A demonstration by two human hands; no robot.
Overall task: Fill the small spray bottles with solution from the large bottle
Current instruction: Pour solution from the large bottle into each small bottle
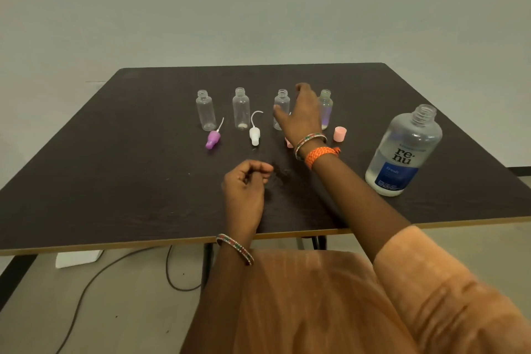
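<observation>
Several small clear bottles stand uncapped in a row on the dark table (115, 152): the leftmost bottle (205, 110), a second bottle (241, 109), a third bottle (281, 105) and a fourth bottle (326, 108) with a little liquid at its bottom. My right hand (300, 115) reaches between the third and fourth bottles with fingers spread, holding nothing. My left hand (245, 184) rests on the table nearer me, fingers loosely curled and empty. The large clear bottle (403, 152) with a blue label stands uncapped at the right.
A purple spray top (213, 138) and a white spray top (255, 133) lie in front of the bottles. A pink cap (340, 134) stands right of my wrist; another pink piece (288, 143) peeks from behind it. Cables run on the floor under the table.
</observation>
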